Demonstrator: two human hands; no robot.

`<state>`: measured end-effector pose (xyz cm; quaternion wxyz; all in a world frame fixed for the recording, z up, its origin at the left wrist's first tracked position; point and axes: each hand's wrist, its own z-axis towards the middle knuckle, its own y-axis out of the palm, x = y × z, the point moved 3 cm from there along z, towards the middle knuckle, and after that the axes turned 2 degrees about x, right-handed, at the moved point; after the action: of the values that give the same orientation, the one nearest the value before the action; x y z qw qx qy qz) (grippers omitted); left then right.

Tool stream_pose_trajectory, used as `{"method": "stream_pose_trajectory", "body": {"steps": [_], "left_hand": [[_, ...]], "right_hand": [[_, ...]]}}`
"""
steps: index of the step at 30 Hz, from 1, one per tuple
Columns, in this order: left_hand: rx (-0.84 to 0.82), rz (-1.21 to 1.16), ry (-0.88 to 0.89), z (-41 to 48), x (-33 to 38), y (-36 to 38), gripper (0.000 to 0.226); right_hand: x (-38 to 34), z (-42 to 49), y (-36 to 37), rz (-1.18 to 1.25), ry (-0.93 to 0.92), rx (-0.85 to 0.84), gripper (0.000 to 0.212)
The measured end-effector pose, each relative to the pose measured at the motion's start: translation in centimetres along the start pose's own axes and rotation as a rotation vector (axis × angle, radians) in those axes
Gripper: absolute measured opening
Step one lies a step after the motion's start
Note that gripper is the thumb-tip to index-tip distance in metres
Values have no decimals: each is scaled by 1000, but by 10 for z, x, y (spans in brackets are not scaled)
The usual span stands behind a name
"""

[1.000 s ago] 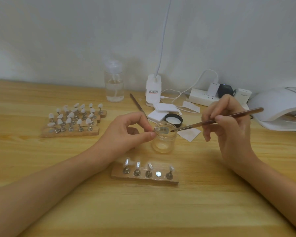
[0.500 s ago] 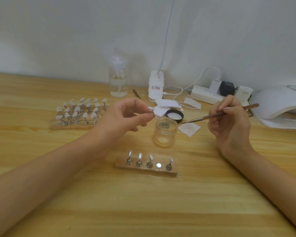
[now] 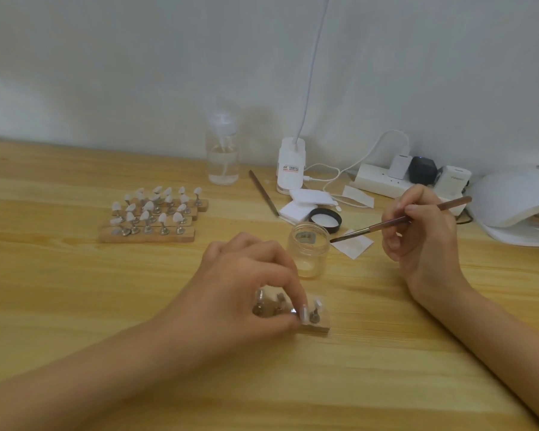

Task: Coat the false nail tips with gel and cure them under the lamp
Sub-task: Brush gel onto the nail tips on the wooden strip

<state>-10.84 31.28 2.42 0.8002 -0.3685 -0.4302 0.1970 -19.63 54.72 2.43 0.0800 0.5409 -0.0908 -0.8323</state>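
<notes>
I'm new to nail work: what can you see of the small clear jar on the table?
The jar is small, round and clear, glass or plastic by its look. It stands upright and open on the wooden table, some pale stuff at its bottom. The brush tip is at its rim; touching or not, I cannot tell.

Two hands (image 3: 249,275) (image 3: 423,237), one jar (image 3: 308,253), one lid (image 3: 325,219), one lamp (image 3: 517,200), four wooden stands (image 3: 147,237).

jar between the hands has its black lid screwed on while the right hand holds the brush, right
No. The head view shows the jar open, its black lid lying behind it. The right hand does hold the brush.
</notes>
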Motion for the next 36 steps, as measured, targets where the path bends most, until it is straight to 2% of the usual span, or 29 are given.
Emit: {"method": "stream_pose_trajectory", "body": {"steps": [7, 10, 13, 19, 24, 36], "left_hand": [[10, 22, -142, 2, -5, 4, 12], [-24, -11, -183, 3, -6, 5, 16], [-37, 69, -148, 2, -4, 7, 13], [-41, 200, -65, 5, 7, 10, 22], [-13, 274, -1, 7, 18, 11, 10], [-47, 272, 23, 7, 21, 12, 12]], "right_hand": [[1, 0, 0, -38, 14, 4, 11], [1, 0, 1, -43, 29, 9, 17], [1, 0, 2, -38, 34, 7, 23], [1, 0, 2, -51, 45, 13, 20], [1, 0, 2, -45, 48, 9, 23], [1, 1, 1, -20, 28, 0, 18]]}}
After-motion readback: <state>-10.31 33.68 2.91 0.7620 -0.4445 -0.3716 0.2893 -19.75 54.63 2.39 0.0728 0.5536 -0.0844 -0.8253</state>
